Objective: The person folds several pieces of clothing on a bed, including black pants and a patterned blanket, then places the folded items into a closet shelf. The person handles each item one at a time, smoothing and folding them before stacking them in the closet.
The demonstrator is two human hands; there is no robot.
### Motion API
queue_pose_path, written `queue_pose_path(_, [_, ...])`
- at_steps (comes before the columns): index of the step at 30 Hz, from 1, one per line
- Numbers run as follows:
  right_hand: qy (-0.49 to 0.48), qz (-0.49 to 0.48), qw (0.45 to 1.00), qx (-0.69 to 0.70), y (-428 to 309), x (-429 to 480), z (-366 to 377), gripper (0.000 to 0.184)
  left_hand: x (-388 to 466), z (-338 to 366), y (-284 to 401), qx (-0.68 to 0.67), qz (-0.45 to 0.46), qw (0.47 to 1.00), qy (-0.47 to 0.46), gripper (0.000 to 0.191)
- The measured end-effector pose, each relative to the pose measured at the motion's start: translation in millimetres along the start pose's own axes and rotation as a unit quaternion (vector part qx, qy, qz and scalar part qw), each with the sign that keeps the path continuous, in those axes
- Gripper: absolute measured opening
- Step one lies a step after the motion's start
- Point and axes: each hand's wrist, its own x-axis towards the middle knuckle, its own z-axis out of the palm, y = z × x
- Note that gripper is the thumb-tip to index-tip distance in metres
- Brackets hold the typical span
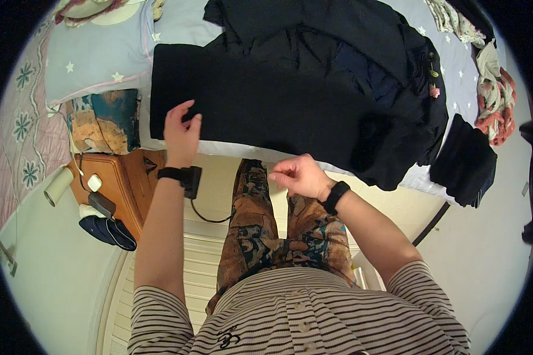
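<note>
Spread across the bed (182,26) is a large black garment (266,97) with a small pink flower decoration near its right side. Its left part lies flat and straight-edged, while the far part is creased. My left hand (182,133) is over the garment's near left corner, thumb and fingers apart, with nothing between them. Whether it touches the cloth is hard to tell. My right hand (300,175) is at the garment's front edge, fingers loosely curled and nothing visible in them. Both wrists wear black bands.
Left of the garment lies a folded patterned cloth (104,122), near a star-print pillow (97,57). A wooden nightstand (129,186) holds a white case (94,182) and a dark adapter (102,204). Folded black clothing (464,162) and a red-and-white cloth (496,106) lie at right.
</note>
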Motion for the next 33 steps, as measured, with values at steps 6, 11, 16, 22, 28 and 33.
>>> queue_pose_path(6, [0.605, -0.199, 0.749, -0.181, -21.8, 48.2, -9.8, 0.038, -4.3, -51.5, -35.7, 0.106, -0.014, 0.992, 0.064, 0.034])
queue_pose_path(11, [0.102, -0.141, 0.984, 0.028, -41.0, 67.7, 49.8, 0.017, -11.1, -43.4, -55.0, 0.142, -0.133, 0.961, 0.196, 0.052])
queue_pose_path(16, [0.448, -0.112, 0.875, 0.144, -41.4, 84.5, 51.6, 0.009, -9.7, -42.2, -68.4, -0.157, -0.253, 0.940, 0.164, 0.053])
queue_pose_path(22, [0.538, -0.101, 0.831, -0.098, -31.4, 106.5, 14.3, 0.017, -6.2, -44.5, -78.4, -0.243, -0.263, 0.926, 0.118, 0.053])
queue_pose_path(28, [0.529, -0.050, 0.821, -0.210, -27.2, 126.8, 13.1, 0.014, -0.9, -48.1, -91.6, -0.197, -0.270, 0.941, 0.050, 0.049])
queue_pose_path(33, [0.547, -0.186, 0.796, -0.179, -16.3, 103.6, 17.6, 0.011, -0.7, -56.6, -89.9, -0.210, -0.269, 0.940, 0.006, 0.051])
